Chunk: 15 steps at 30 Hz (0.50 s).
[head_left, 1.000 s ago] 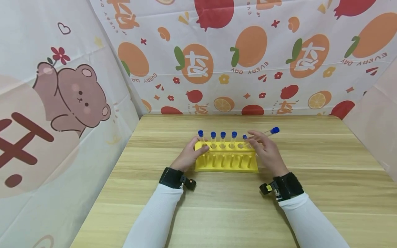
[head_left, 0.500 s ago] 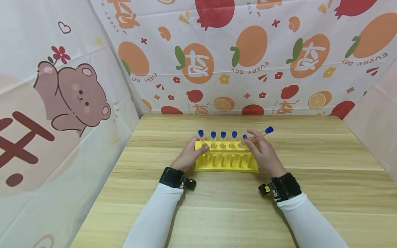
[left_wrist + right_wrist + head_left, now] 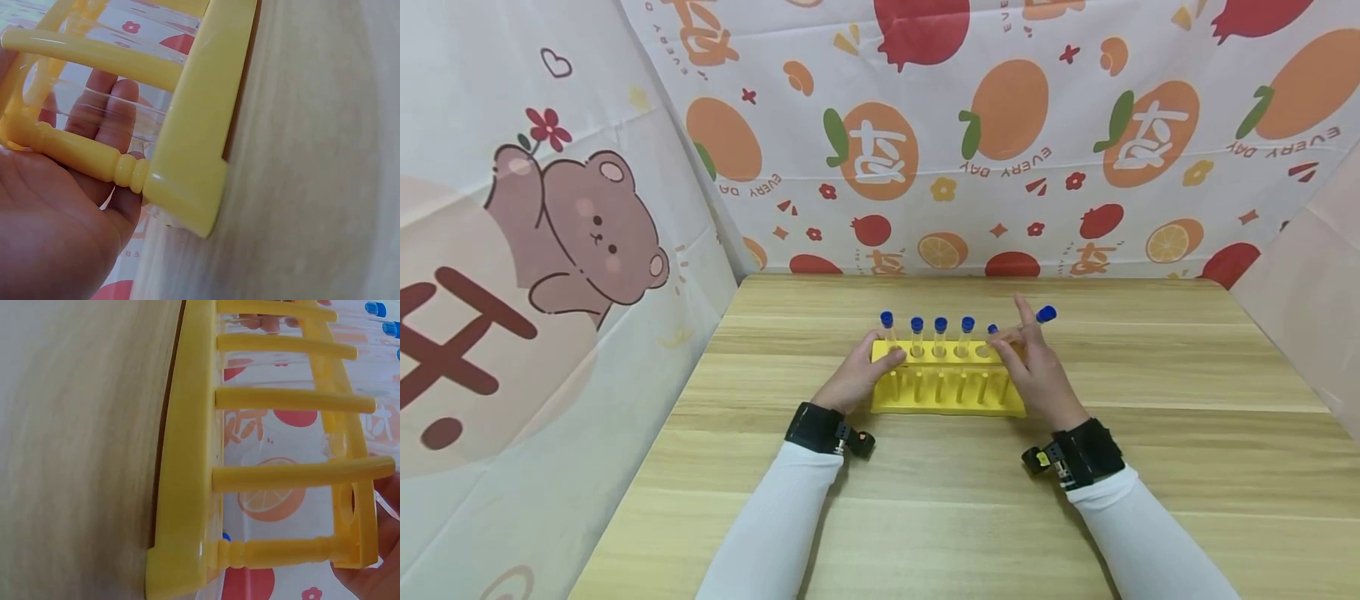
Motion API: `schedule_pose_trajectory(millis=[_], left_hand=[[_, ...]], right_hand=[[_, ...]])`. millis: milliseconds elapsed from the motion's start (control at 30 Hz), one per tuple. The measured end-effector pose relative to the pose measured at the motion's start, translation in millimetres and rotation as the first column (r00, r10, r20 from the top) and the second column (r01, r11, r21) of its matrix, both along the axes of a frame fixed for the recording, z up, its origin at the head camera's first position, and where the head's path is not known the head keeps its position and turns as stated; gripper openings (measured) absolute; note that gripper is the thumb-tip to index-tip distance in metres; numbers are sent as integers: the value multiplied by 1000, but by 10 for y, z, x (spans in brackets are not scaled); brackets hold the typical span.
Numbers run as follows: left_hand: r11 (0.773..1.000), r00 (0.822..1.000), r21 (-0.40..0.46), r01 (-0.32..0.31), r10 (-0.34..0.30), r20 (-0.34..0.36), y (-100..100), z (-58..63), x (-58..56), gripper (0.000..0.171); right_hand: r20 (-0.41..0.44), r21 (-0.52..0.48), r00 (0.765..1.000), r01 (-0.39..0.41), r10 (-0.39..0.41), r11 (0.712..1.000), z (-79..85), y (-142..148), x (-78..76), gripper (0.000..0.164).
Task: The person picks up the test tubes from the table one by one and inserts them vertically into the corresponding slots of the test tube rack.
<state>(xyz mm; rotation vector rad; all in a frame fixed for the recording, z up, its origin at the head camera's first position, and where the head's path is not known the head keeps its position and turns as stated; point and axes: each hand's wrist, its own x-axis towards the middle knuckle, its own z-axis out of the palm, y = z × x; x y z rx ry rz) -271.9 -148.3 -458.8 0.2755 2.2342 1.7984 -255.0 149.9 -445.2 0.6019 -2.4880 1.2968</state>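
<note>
White fabric printed with oranges and red fruit hangs behind a pale wood-grain table, on which a bright yellow plastic test-tube rack stands upright between the two hands. Four clear, blue-capped tubes sit in its holes from the left end onward, the leftmost leaning slightly, so the loading looks more than half done. What seems left is the fifth hole, which is vacant, and the clear tube with a large blue cap, held aslant above the rack's right end, its cap up and outward. The left hand is curled round the rack's left end, thumb on top; the right hand pinches the slanted tube with its thumb and fingers, one finger raised, and hides the rack's right corner. Another small blue cap peeks past the back edge, perhaps one more tube to deal with. From the left wrist, the left fingers can be seen behind the turned yellow end post, a grip the head view mostly conceals. From the right wrist, a blue speck shows low beside the base, a spot the head view cannot reach; whether it belongs to that same cap is unclear.
</note>
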Motion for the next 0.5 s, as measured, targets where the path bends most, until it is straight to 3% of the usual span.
schedule_pose_trajectory(millis=[167,433,500], left_hand=[[1000,1000,0,7,-7,-7,-3,5,-7,42],[1000,1000,-12,8,-8,12,-8,-11,-18,46],[1000,1000,-17,7,-7,13,-10,-10,-14,47]], right_hand=[[-68,-55,998,-13,9,998,34,-38,-33,32],[-91,-42,996,0,-4,999,31,-78,-2,38],[-81,-30,997,7,-9,1000,21,-79,16,49]])
